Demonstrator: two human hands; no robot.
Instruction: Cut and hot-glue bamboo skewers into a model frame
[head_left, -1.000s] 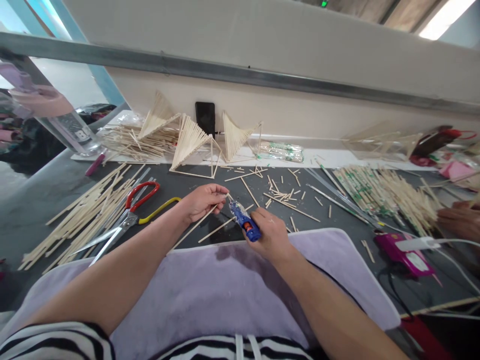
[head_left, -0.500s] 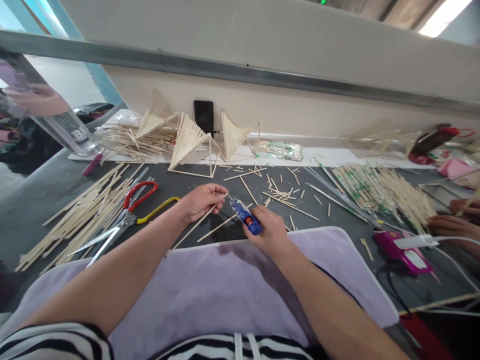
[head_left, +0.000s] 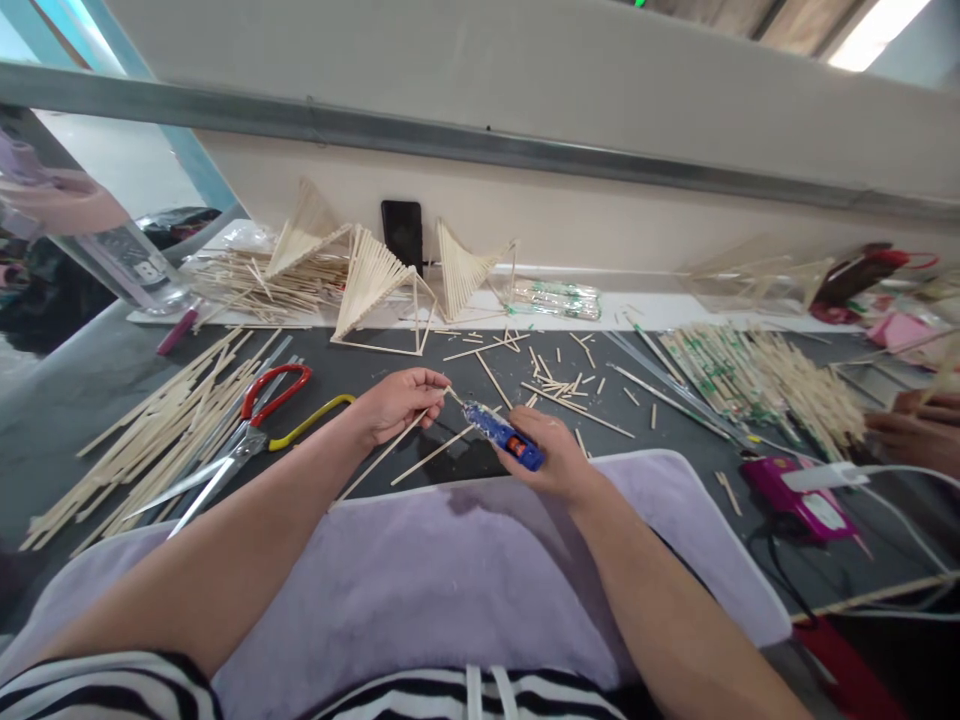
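My left hand pinches a thin wooden stick near its upper end; the lower end reaches down to the edge of the lilac towel. In my right hand is a blue glue gun, its body spotted with dried whitish glue. The gun's nozzle points at the stick's tip by my left fingers, close to it; whether they touch is too small to tell. Another stick lies on the dark table just below, between my hands.
Scissors with red and yellow handles and a pile of sticks lie left. Stick frames and a phone stand behind. Cut pieces, wrapped sticks, a magenta box and another person's hand are right.
The glue gun has moved slightly right and down, its nozzle drawing back a little from my left fingertips. My left hand keeps its grip on the stick.
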